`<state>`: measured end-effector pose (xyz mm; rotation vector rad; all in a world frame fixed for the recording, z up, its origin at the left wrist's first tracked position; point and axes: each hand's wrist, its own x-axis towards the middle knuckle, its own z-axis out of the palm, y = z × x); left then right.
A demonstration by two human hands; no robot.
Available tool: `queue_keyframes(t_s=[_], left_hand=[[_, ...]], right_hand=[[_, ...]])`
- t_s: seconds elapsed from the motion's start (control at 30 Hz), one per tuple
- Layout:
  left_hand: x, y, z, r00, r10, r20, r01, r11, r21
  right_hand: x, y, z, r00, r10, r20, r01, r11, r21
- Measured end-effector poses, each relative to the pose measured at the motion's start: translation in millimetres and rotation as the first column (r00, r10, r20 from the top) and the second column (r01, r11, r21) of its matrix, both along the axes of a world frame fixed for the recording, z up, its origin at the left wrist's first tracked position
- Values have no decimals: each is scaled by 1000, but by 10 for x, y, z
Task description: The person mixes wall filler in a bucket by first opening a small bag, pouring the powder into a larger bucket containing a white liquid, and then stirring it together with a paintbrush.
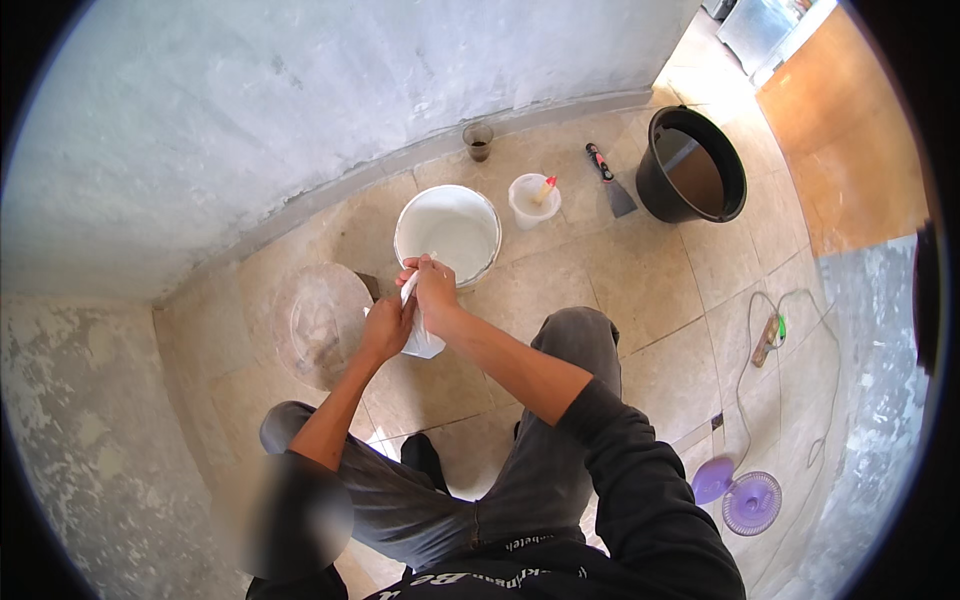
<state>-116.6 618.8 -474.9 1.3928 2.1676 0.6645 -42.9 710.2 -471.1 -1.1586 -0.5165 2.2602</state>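
Both of my hands meet at the near rim of a white bucket [447,197], which has pale contents inside. My left hand [388,328] is closed around a crumpled white plastic bag [424,344], whose wider end hangs below the fingers. Higher up the same bag, my right hand [435,288] has its fingers closed on the bunched part, right beside the bucket's edge. The fingers partly hide the bag, and what it holds I cannot tell. A round, whitish-stained lid or board [318,325] lies on the floor left of my hands.
Beyond the bucket stand a small cup [478,143] and a translucent tub [533,205] with a red-tipped item. A scraper [612,182] lies near a black bucket [690,165] of dark liquid. At right are a corded tool [768,340] and a purple basket [752,503]. Walls border both sides.
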Motion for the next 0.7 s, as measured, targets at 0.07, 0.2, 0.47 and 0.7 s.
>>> queue_keyframes(t_s=[0.07, 0.2, 0.47, 0.7], left_hand=[[25, 21, -7, 997, -58, -50, 59, 998, 19], [74, 78, 64, 980, -134, -149, 132, 991, -26], [160, 131, 97, 978, -103, -181, 107, 994, 16], [-37, -49, 2, 988, -18, 153, 36, 992, -119]], right_hand=[[9, 40, -88, 1000, 13, 14, -14, 1000, 20], [-10, 127, -106, 997, -24, 68, 23, 1000, 8], [22, 244, -166, 999, -30, 23, 33, 991, -127], [64, 152, 41, 984, 170, -45, -171, 985, -22]])
